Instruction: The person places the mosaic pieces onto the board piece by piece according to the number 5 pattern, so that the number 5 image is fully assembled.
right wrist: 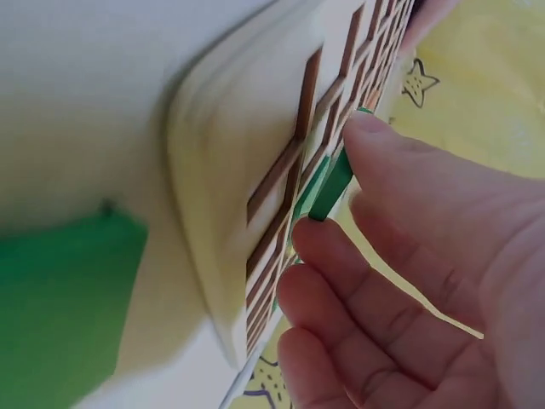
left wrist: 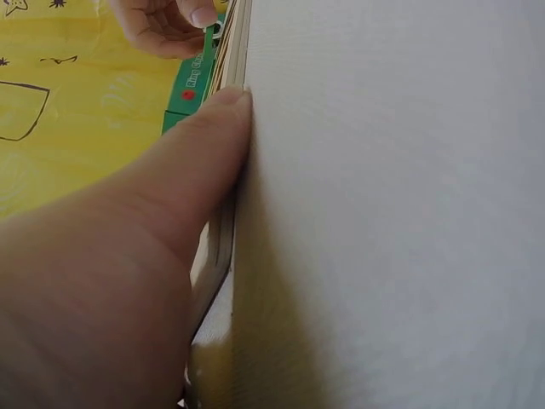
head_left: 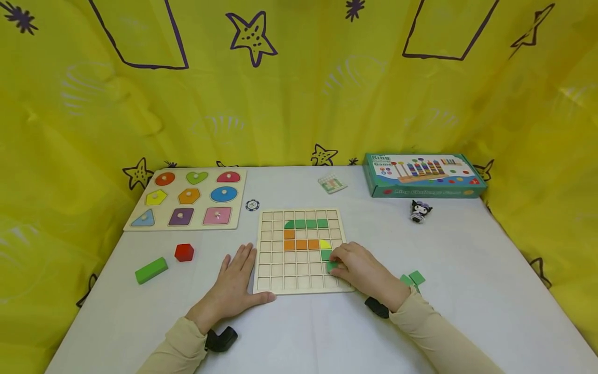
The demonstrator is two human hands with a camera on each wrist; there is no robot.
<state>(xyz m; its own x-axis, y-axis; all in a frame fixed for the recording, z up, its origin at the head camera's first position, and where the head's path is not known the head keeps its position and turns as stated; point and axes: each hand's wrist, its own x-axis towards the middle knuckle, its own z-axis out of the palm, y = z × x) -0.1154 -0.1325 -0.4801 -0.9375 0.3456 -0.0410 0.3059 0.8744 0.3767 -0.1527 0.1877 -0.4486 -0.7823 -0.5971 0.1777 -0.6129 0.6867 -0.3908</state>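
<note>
1. Right hand (head_left: pixel 358 264): thumb and fingertips pinch one green tile (right wrist: pixel 334 183), which sits tilted against the face of the grid board (head_left: pixel 277 270) in the right wrist view

2. Position of the held tile: over the right part of the board, just below a placed green tile (head_left: pixel 326 255); whether its lower edge touches the cell floor cannot be told

3. Left hand (head_left: pixel 235 283): laid flat with fingers straight and thumb spread away, at the board's left side, with the thumb touching the near edge

4. Risk, misalignment: the tilt could leave the tile riding on a raised divider if the thumb lets go before both sides line up

5. Risk, disturbance: fingers working this close could nudge the placed green tile or the yellow piece (head_left: pixel 325 244) above it, should they press sideways

6. Risk, board shift: a push from the right hand could turn the board if the left hand bears too lightly; its pressure cannot be judged

7. Risk, scatter: loose green tiles (head_left: pixel 417 277) lie just beside the right wrist, partly hidden by the forearm; a low backward sweep of the sleeve (head_left: pixel 434 327) could drag them
</note>
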